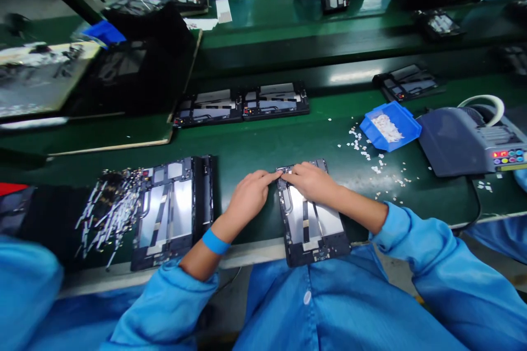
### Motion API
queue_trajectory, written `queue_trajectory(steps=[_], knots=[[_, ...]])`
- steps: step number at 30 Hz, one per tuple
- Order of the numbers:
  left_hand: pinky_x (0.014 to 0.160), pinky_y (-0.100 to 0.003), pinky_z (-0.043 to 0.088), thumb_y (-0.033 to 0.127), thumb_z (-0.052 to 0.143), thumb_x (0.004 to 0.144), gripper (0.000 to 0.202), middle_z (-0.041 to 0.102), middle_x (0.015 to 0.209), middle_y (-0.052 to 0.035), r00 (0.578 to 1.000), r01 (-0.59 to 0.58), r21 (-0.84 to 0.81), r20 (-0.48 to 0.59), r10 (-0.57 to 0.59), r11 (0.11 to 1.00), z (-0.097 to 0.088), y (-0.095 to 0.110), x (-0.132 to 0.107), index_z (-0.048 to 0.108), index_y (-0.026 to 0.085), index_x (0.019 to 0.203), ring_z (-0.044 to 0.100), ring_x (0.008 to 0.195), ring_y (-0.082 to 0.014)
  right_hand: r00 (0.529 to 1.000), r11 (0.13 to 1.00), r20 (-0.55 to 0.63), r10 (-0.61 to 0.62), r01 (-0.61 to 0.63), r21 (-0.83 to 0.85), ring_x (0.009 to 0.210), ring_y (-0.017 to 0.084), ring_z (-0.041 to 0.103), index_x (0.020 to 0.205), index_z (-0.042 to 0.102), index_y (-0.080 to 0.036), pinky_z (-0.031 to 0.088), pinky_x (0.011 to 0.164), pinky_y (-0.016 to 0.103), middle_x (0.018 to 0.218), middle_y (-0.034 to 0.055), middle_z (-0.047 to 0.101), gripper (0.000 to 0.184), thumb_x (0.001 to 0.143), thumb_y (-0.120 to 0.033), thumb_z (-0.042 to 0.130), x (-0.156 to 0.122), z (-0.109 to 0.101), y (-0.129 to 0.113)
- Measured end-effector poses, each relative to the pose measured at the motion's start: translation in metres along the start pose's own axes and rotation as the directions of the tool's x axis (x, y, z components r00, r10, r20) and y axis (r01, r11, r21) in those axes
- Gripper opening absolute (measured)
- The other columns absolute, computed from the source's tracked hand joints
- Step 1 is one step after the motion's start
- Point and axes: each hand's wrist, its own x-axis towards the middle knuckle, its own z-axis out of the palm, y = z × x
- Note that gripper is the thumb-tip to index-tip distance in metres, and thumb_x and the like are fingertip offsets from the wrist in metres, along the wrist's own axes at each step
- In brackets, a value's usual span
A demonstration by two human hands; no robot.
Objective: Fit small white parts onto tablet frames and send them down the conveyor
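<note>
An opened tablet (307,219) lies in front of me at the bench edge, its silver inner plates and dark ribbon cables showing. My left hand (252,197), with a blue band at the wrist, reaches its stretched index finger to the tablet's upper left corner. Over the tablet's top edge rests my right hand (310,182), its index finger pointing to that same corner. Both fingertips meet there, and whatever small part lies beneath them is hidden. Left of my hands, another opened tablet (164,208) lies partly over a dark tablet housing (207,189).
Beside the left tablet is a heap of thin strip parts (111,208). Two opened tablets (275,100) sit further back. A blue bin (391,126) holds white scraps, some scattered nearby. A grey machine (457,137) stands at right. Co-workers hold tablets across the bench (255,140).
</note>
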Motion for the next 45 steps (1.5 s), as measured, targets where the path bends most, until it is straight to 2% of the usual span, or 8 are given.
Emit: queue_trajectory(steps=[9,14,18,20,25,27,41,45], knots=[[0.083,-0.036,0.054,0.022,0.048,0.095,0.045,0.081,0.102,-0.0073,0.961,0.276,-0.250,0.041,-0.274,0.928,-0.015,0.011,0.026,0.066,0.021,0.136,0.073,0.094,-0.0253,0.994,0.994,0.044,-0.100,0.098,0.043,0.097,0.023,0.058,0.131,0.069,-0.021,0.047,0.086,0.033,0.107,0.0103,0.068,0.036,0.102,-0.011,0.050,0.009,-0.015,0.005],[0.067,-0.031,0.046,0.039,0.056,0.090,0.030,0.077,0.089,-0.0067,0.934,0.356,-0.294,0.145,-0.327,0.887,-0.012,0.008,0.050,0.073,0.019,0.106,0.069,0.080,-0.0232,0.900,0.900,-0.306,0.312,-0.177,0.399,0.109,0.022,0.066,0.130,0.070,-0.019,0.050,0.096,0.036,0.120,0.0104,0.073,0.037,0.102,-0.016,0.046,-0.041,-0.053,0.012],[0.056,-0.028,0.041,0.050,0.066,0.076,0.029,0.064,0.063,0.0007,0.922,0.382,-0.435,0.245,-0.301,0.816,-0.012,0.001,0.065,0.064,0.022,0.083,0.059,0.062,-0.0197,0.797,0.771,-0.283,0.533,-0.320,0.551,0.094,0.020,0.071,0.114,0.076,-0.022,0.054,0.086,0.034,0.103,0.0062,0.077,0.027,0.098,-0.027,0.055,-0.117,-0.070,0.011],[0.056,-0.029,0.043,0.056,0.070,0.068,0.034,0.062,0.060,0.0020,0.922,0.373,-0.488,0.294,-0.254,0.789,-0.011,-0.007,0.074,0.060,0.024,0.071,0.056,0.059,-0.0188,0.665,0.628,-0.268,0.697,-0.386,0.676,0.081,0.017,0.070,0.110,0.076,-0.021,0.054,0.076,0.030,0.089,0.0035,0.076,0.023,0.095,-0.031,0.061,-0.157,-0.069,0.023],[0.049,-0.038,0.047,0.074,0.072,0.055,0.045,0.063,0.053,-0.0001,0.928,0.346,-0.536,0.314,-0.199,0.770,0.006,-0.035,0.096,0.060,0.030,0.060,0.056,0.051,-0.0249,-0.142,0.172,-0.177,0.974,-0.044,0.984,0.048,0.008,0.054,0.087,0.059,-0.021,0.039,0.044,0.016,0.063,-0.0072,0.060,0.034,0.078,-0.048,0.078,-0.259,-0.079,0.092],[0.045,-0.040,0.046,0.075,0.073,0.050,0.046,0.063,0.052,-0.0017,0.939,0.320,-0.541,0.288,-0.187,0.778,0.010,-0.040,0.098,0.060,0.031,0.057,0.056,0.048,-0.0266,-0.242,0.119,-0.105,0.965,0.042,0.992,0.044,0.006,0.052,0.085,0.055,-0.021,0.036,0.041,0.014,0.063,-0.0076,0.059,0.038,0.078,-0.050,0.079,-0.286,-0.086,0.117],[0.065,-0.034,0.049,0.059,0.060,0.071,0.034,0.071,0.068,-0.0001,0.929,0.347,-0.398,0.270,-0.254,0.849,-0.003,-0.018,0.087,0.062,0.025,0.073,0.065,0.069,-0.0250,-0.168,-0.003,0.029,0.985,0.156,0.988,0.041,0.005,0.047,0.072,0.050,-0.020,0.035,0.037,0.012,0.052,-0.0088,0.051,0.031,0.077,-0.028,0.080,-0.277,-0.090,0.141],[0.069,-0.033,0.049,0.046,0.057,0.081,0.028,0.072,0.079,-0.0038,0.947,0.322,-0.339,0.109,-0.303,0.884,-0.008,0.002,0.064,0.069,0.023,0.089,0.066,0.078,-0.0245,0.048,-0.050,0.044,0.998,0.119,0.992,0.049,0.008,0.055,0.078,0.062,-0.019,0.041,0.040,0.015,0.065,-0.0021,0.064,0.030,0.068,-0.033,0.087,-0.229,-0.060,0.084]])
